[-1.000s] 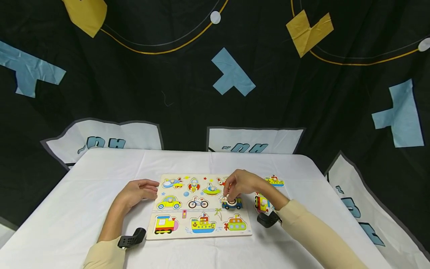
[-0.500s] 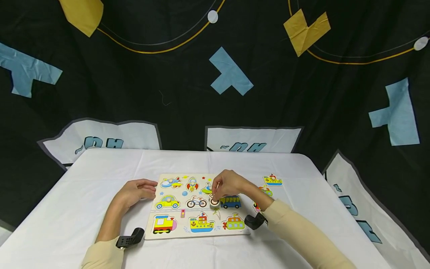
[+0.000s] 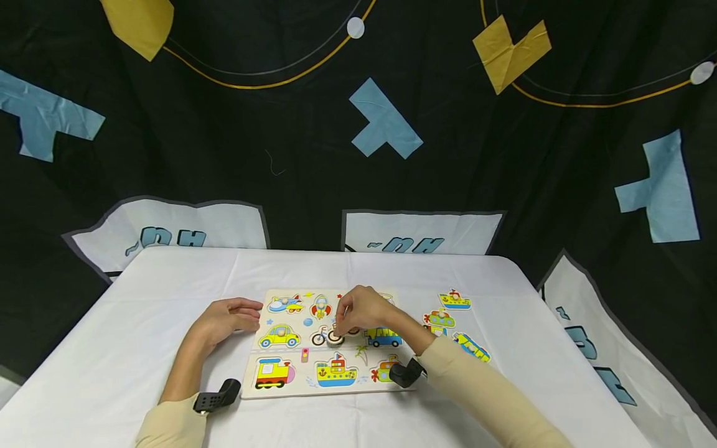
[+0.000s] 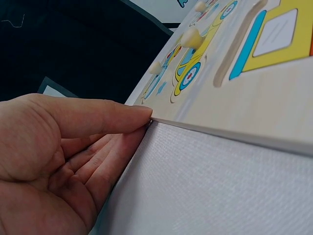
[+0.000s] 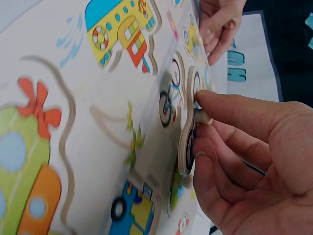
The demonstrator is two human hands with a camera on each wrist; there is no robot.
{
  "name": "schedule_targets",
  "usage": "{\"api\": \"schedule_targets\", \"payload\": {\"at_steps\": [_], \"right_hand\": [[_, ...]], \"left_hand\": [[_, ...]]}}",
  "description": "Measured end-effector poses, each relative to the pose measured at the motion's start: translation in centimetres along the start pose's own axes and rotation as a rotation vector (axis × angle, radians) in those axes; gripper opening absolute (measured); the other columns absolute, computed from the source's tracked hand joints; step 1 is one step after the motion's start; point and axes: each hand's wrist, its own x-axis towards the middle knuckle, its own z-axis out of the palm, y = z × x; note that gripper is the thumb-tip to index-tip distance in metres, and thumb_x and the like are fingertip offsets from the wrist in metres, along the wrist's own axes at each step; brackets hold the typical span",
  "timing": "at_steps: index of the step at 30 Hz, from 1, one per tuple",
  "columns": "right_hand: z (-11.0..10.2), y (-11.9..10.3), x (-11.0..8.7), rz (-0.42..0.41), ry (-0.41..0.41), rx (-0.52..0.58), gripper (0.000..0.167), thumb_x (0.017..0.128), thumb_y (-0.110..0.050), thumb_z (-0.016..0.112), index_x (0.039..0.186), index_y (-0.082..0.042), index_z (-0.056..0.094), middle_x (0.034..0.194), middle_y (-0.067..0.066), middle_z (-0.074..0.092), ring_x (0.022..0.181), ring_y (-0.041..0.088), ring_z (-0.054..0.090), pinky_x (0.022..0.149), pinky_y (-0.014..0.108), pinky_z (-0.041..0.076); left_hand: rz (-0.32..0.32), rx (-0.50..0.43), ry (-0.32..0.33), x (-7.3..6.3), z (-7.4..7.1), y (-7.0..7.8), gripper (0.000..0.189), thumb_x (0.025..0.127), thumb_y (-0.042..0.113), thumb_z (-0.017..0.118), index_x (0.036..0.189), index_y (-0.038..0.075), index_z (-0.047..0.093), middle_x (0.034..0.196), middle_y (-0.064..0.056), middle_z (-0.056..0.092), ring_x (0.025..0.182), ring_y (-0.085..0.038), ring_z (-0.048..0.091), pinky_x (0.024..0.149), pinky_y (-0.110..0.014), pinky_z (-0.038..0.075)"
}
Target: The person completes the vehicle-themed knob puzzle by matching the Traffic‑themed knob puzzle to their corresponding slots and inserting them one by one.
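My right hand [image 3: 364, 311] pinches the knob of a wooden bicycle piece [image 5: 185, 152] between thumb and fingers. The piece hovers tilted just over the printed bicycle [image 5: 167, 103] on the puzzle board [image 3: 302, 389]. In the right wrist view a narrow gap shows between piece and board. At the board's left edge lies my left hand [image 3: 226, 318], fingers extended, one fingertip touching the edge in the left wrist view. A car piece [image 3: 280, 336], an airplane piece [image 3: 285, 304] and a rocket piece [image 3: 321, 307] sit in their recesses. The right hand covers part of the upper row.
Right of the board lie a loose ship piece [image 3: 455, 300], a submarine piece [image 3: 439, 318] and a bus piece [image 3: 472, 347]. A train piece there is mostly hidden by my forearm. White cloth [image 3: 313, 426] covers the table; a dark curtain [image 3: 302, 162] hangs behind it.
My right hand has carried the bicycle piece leftward, from over the printed bus to the printed bicycle. The loose bus piece has come into view behind the forearm. My left hand stays put.
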Motion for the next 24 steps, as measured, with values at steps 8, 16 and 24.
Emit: {"api": "schedule_targets", "payload": {"at_steps": [8,16,24], "right_hand": [[1.7,-0.6,1.1,-0.002,0.04,-0.011,0.022,0.075,-0.027,0.09,0.068,-0.02,0.07,0.056,-0.011,0.058,0.055,0.005,0.05,0.052,0.022,0.037],[2.6,-0.7,1.7,-0.002,0.046,-0.008,0.022,0.073,-0.026,0.091,0.067,-0.02,0.07,0.055,-0.013,0.057,0.057,0.003,0.049,0.054,0.021,0.036],[3.1,-0.6,1.7,0.042,0.034,-0.008,0.022,0.074,-0.028,0.09,0.068,-0.021,0.07,0.057,-0.012,0.059,0.058,0.004,0.05,0.057,0.023,0.036]], "left_hand": [[-0.003,-0.006,-0.003,0.0,0.0,0.0,0.053,0.083,0.012,0.077,0.133,0.001,0.063,0.112,-0.012,0.075,0.1,-0.02,0.068,0.098,-0.048,0.046],[0.047,-0.024,-0.023,0.0,-0.2,-0.2,0.053,0.08,0.009,0.079,0.13,-0.001,0.064,0.109,-0.01,0.076,0.092,-0.012,0.069,0.081,-0.026,0.048],[0.041,-0.014,-0.019,0.1,-0.4,-0.2,0.054,0.081,0.011,0.08,0.131,0.0,0.064,0.109,-0.01,0.076,0.095,-0.014,0.068,0.089,-0.036,0.048]]}}
